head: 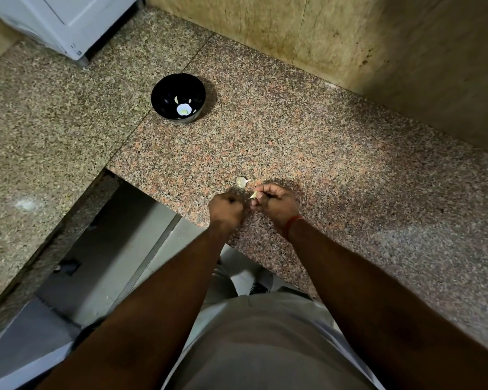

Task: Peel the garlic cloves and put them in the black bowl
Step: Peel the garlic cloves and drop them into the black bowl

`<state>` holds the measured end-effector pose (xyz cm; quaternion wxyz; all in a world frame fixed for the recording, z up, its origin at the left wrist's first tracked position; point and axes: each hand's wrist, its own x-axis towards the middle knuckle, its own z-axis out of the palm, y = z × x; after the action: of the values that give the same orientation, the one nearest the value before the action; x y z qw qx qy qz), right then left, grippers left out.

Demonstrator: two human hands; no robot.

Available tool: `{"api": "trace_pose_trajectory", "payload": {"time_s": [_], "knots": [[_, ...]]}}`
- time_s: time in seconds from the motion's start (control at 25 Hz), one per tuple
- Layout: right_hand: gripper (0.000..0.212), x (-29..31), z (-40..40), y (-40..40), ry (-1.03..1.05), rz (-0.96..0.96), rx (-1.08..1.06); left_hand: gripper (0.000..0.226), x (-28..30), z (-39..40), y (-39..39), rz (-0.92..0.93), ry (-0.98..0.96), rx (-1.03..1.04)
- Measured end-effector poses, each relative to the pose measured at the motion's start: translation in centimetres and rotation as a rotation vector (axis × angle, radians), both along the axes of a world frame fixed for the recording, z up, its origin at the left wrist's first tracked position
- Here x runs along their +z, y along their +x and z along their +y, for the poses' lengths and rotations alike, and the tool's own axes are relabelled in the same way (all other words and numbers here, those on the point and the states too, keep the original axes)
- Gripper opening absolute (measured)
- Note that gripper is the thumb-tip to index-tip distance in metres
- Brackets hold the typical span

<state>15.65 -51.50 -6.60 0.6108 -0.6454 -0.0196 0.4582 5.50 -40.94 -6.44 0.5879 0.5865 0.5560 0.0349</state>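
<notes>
My right hand (276,205) pinches a small pale garlic clove (253,195) between thumb and fingers, just above the granite counter's front edge. My left hand (226,208) is curled into a fist right beside it, knuckles up; what its fingertips hold is hidden. A loose piece of garlic or its skin (242,181) lies on the counter just beyond my hands. The black bowl (164,88) stands farther back and to the left, with a few pale peeled cloves (176,99) inside and a bright reflection on its bottom.
The speckled granite counter (335,153) runs right to a tiled wall (350,38). A lower counter section (40,122) lies to the left, with a white appliance (62,23) at the back left. The floor shows below the counter's corner.
</notes>
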Motion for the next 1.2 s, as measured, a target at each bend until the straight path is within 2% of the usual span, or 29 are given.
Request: {"api": "trace_pose_trajectory", "payload": {"time_s": [0.32,0.56,0.84,1.2], "knots": [[0.015,-0.4,-0.4,0.3,-0.052,-0.066,0.043,0.009,1.4,-0.2,0.1,-0.147,-0.193,-0.008],[0.011,0.4,-0.7,0.9,-0.043,-0.137,0.146,0.010,1.0,-0.1,-0.1,-0.146,-0.124,-0.041],[0.012,0.2,-0.8,1.1,-0.005,-0.092,0.115,0.010,1.2,-0.3,0.1,-0.156,-0.124,0.013],[0.015,0.3,-0.9,1.6,0.035,0.033,0.077,0.021,1.2,0.0,-0.3,-0.312,-0.227,0.079]]}}
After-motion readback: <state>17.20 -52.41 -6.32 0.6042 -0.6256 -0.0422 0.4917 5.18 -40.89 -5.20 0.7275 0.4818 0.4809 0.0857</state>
